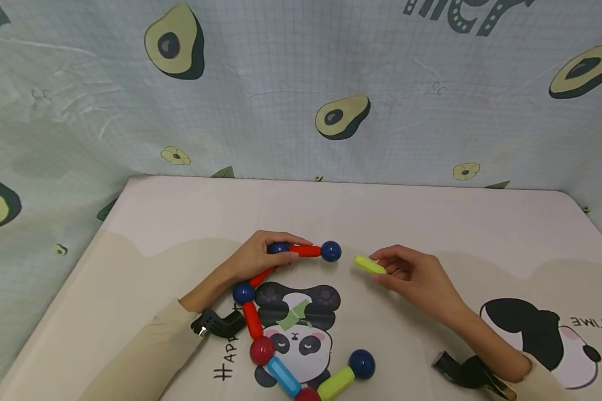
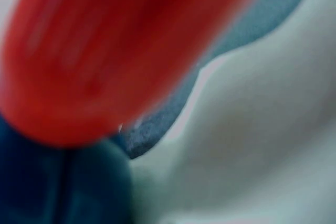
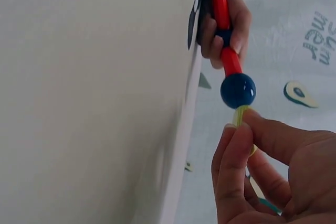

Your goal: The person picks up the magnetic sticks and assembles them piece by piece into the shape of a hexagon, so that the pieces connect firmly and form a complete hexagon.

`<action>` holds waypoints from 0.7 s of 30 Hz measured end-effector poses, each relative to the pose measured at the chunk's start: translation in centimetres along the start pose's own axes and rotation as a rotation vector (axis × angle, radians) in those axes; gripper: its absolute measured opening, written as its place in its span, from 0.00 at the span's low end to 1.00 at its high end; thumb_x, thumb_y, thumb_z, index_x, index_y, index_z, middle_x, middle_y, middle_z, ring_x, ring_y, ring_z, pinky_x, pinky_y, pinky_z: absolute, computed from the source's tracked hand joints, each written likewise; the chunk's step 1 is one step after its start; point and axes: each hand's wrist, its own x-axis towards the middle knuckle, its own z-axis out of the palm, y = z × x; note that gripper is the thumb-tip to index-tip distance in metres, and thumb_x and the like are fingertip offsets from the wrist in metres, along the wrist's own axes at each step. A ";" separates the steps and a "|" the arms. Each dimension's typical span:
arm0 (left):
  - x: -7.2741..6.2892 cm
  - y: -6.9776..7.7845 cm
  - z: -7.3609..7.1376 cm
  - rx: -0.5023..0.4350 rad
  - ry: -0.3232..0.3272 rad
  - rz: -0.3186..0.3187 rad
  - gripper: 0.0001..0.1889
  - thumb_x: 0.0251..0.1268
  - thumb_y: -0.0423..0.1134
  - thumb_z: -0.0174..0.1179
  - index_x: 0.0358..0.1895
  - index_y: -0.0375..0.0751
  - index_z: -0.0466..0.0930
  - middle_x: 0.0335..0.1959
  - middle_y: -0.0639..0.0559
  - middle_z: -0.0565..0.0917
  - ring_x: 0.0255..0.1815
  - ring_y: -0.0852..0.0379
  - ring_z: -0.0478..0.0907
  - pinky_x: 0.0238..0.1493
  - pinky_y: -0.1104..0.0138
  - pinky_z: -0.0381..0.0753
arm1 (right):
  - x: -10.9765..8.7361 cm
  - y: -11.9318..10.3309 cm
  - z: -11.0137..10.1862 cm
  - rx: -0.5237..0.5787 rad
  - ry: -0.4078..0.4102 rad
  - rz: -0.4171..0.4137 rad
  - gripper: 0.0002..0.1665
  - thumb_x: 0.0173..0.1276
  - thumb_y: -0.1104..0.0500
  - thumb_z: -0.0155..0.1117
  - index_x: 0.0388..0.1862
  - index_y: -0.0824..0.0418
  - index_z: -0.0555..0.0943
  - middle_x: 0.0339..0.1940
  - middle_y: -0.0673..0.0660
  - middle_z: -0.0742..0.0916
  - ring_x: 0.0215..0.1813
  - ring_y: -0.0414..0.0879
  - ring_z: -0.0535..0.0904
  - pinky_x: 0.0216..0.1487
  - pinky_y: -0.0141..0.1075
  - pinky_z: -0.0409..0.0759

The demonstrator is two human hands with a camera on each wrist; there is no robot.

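My left hand (image 1: 255,255) grips a chain of toy rods and balls around a blue ball (image 1: 279,248), with the thumb by a red rod (image 1: 307,251). Another blue ball (image 1: 330,251) caps that rod's free end. My right hand (image 1: 421,278) pinches a yellow-green rod (image 1: 367,264) between thumb and fingers. In the head view, a small gap separates this rod from the end ball. The chain curves down through a red rod (image 1: 252,320), a red ball (image 1: 262,351) and a light-blue rod (image 1: 283,377). Up close, the left wrist view shows a blurred red rod (image 2: 100,51) above a blue ball (image 2: 63,187).
The chain's other end has a yellow-green rod (image 1: 336,383) and a blue ball (image 1: 362,364). Panda drawings (image 1: 301,348) mark the pale tabletop (image 1: 406,217). An avocado-print sheet (image 1: 261,61) hangs behind. Black wrist devices (image 1: 219,323) sit on both arms.
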 end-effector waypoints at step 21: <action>0.0 0.0 0.0 0.005 -0.014 0.008 0.15 0.66 0.34 0.59 0.56 0.39 0.80 0.24 0.47 0.76 0.21 0.50 0.71 0.24 0.69 0.72 | 0.7 -1.7 1.7 -0.006 -0.078 0.079 0.21 0.56 0.56 0.75 0.49 0.55 0.82 0.33 0.51 0.82 0.34 0.42 0.79 0.35 0.32 0.80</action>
